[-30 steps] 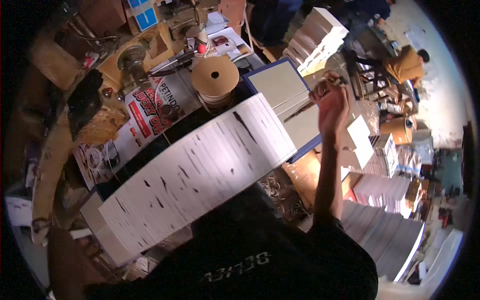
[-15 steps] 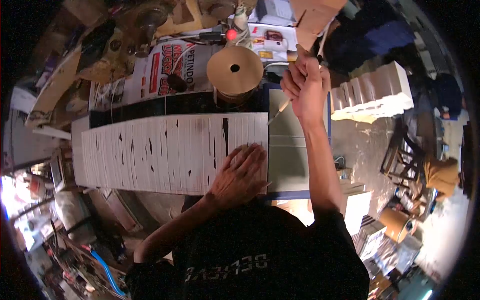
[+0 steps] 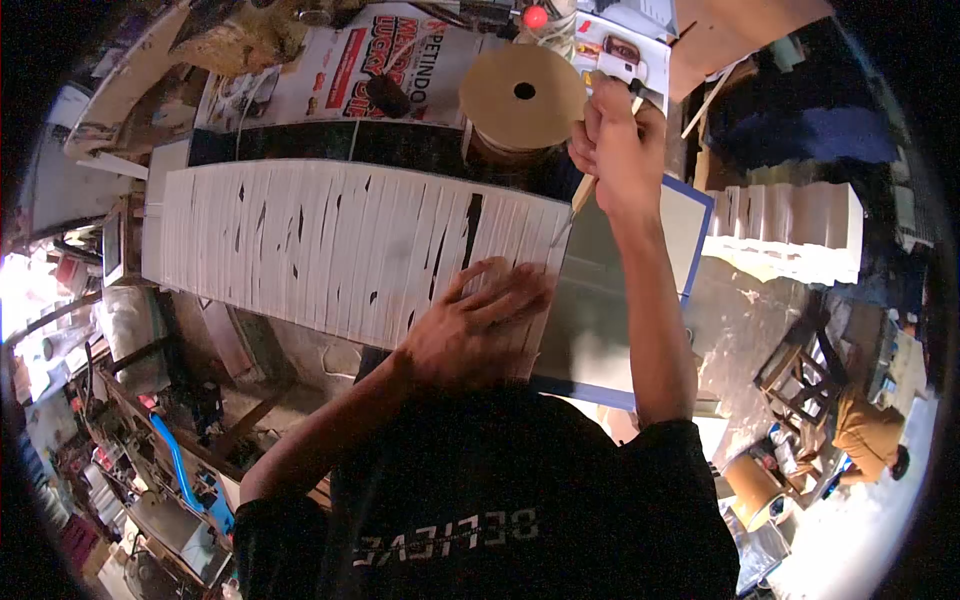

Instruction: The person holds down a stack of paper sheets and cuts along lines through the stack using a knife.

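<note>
A long row of pale overlapping sheets or boards [image 3: 330, 240] is fanned out, narrow strips and dark gaps showing. My left hand [image 3: 475, 320] lies over its right end, fingers stretched out and somewhat blurred. Above and to the right, my right hand [image 3: 620, 150] is closed round a slim wooden-handled tool [image 3: 583, 192]. The tool's thin tip points down-left at the row's right edge; its exact kind is unclear. Under that end and to its right lies a grey-green board [image 3: 610, 310] with blue edges.
Behind the row stands a spool [image 3: 525, 95] with a cardboard top, beside a printed banner [image 3: 370, 65]. A pale stack [image 3: 790, 225] sits at right. Farther off are a wooden stool [image 3: 795, 385], a person in brown clothing [image 3: 868, 430] and cluttered shelving at lower left.
The view has shifted, with the row and spool now higher in it. My right hand still grips the tool, its tip now over the row's right edge. My left hand stays on the row.
</note>
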Motion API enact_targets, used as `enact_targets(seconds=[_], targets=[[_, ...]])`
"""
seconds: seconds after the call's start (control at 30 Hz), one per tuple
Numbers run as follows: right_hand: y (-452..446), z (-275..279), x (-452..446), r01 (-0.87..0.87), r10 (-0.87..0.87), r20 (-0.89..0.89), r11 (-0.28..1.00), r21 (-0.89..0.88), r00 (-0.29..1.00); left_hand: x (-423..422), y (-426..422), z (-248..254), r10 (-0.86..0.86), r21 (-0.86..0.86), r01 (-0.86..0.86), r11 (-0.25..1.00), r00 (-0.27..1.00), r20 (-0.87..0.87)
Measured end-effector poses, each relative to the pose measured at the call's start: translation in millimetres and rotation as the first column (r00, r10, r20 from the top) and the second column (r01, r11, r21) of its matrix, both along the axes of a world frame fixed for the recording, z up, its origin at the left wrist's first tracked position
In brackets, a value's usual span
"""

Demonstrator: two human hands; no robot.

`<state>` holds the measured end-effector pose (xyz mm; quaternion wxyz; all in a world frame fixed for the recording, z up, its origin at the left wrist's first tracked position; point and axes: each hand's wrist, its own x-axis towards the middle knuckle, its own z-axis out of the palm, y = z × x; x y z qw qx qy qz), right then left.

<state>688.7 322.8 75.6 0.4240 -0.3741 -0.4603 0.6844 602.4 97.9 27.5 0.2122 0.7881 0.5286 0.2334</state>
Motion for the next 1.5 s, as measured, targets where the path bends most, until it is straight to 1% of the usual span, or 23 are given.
enact_targets(seconds=[0.03,0.1,0.13,0.23,0.4,0.47,0.6,0.67,0.7,0.77,0.8,0.83,0.9,0.93,0.97,1.0,1.07,1.13,1.17,1.3,1.4,1.43,1.5], targets=[[0.8,-4.0,-2.6,-0.002,0.002,0.005,1.000,-0.008,1.000,-0.6,0.7,-1.2,0.002,-0.008,-0.002,1.000,1.000,0.005],[-1.0,-9.6,-8.7,0.050,-0.064,0.069,0.982,0.180,0.996,0.9,1.4,-2.6,-0.008,-0.026,0.008,1.000,1.000,-0.005],[-3.7,-10.1,-10.4,0.047,-0.061,0.076,0.983,0.175,0.995,2.4,0.6,-1.8,-0.006,-0.032,0.006,0.999,1.000,0.001],[-8.1,-0.4,-16.8,0.096,-0.139,0.089,0.922,0.376,0.986,4.4,0.5,0.2,-0.009,-0.062,0.005,0.998,0.998,-0.065],[8.2,-29.2,-12.0,0.132,-0.127,-0.047,0.818,0.559,0.991,3.0,-0.8,-4.9,-0.021,-0.089,0.014,0.996,0.997,-0.076],[3.5,-25.6,-16.3,0.154,-0.307,0.088,0.680,0.717,0.948,2.9,-0.8,-3.7,-0.021,-0.095,0.014,0.995,0.998,-0.065],[17.1,-36.0,-14.3,0.124,-0.297,0.140,0.716,0.687,0.945,2.6,-0.1,-4.9,-0.020,-0.113,0.015,0.993,0.999,-0.039],[22.0,-47.1,-15.7,-0.010,-0.480,0.165,0.310,0.951,0.862,2.8,-0.2,-3.0,-0.021,-0.115,0.014,0.993,0.998,-0.058],[19.5,-47.6,-14.9,-0.008,-0.487,0.166,0.310,0.951,0.858,2.9,-0.7,-0.7,-0.031,-0.116,0.022,0.993,0.997,-0.076],[22.6,-43.4,-21.0,0.202,-0.376,-0.009,0.479,0.854,0.927,1.7,0.5,-9.2,-0.025,-0.066,0.021,0.998,0.997,-0.068],[26.3,-25.4,-16.9,0.188,-0.458,0.199,0.669,0.720,0.866,3.7,-0.8,-10.6,-0.013,-0.041,0.011,0.999,0.999,-0.046],[47.4,-27.4,-22.5,0.391,-0.308,-0.245,0.793,0.467,0.919,4.7,-2.5,-11.5,-0.010,-0.047,0.008,0.999,0.999,-0.044],[67.9,3.6,-7.8,0.203,-0.111,-0.221,0.869,0.451,0.969,4.3,-1.0,-2.9,-0.014,-0.094,0.010,0.996,0.999,-0.038],[68.6,25.3,10.2,-0.082,-0.085,0.272,0.831,0.550,0.958,4.3,0.3,-2.5,-0.017,-0.091,0.013,0.996,0.999,-0.039],[64.0,42.8,13.1,-0.276,-0.144,0.577,0.769,0.577,0.804,4.0,1.4,-1.9,-0.017,-0.101,0.013,0.995,0.999,-0.046],[60.6,42.3,18.8,-0.424,-0.138,0.584,0.560,0.712,0.800,4.3,1.6,-0.9,-0.020,-0.112,0.014,0.994,0.999,-0.049],[55.6,32.1,30.3,-0.708,-0.048,0.922,0.626,0.327,0.383,1.8,0.1,-7.6,-0.030,-0.088,0.027,0.996,0.999,-0.043],[56.9,-20.9,48.8,-0.662,-0.185,0.899,0.621,0.420,0.396,2.3,1.4,-8.8,-0.026,-0.080,0.023,0.996,0.999,-0.039],[57.8,-32.0,49.8,-0.654,-0.130,0.951,0.699,0.290,0.282,3.1,1.2,-5.4,-0.020,-0.058,0.017,0.998,0.999,-0.048],[37.0,-54.7,59.7,-0.620,-0.261,0.902,0.658,0.426,0.343,4.6,1.2,-4.9,-0.046,-0.067,0.040,0.997,0.994,-0.100],[42.3,-55.8,62.1,-0.578,-0.114,0.982,0.796,0.180,0.148,8.4,1.2,-1.9,-0.027,-0.101,0.016,0.995,0.994,-0.106],[40.9,-61.1,64.1,-0.575,-0.114,0.983,0.799,0.178,0.146,8.2,1.0,-1.3,-0.032,-0.102,0.021,0.995,0.994,-0.105],[35.6,-59.9,61.8,-0.622,-0.354,0.904,0.659,0.424,0.241,7.5,1.4,-0.1,-0.019,-0.101,0.014,0.995,0.999,-0.046]])
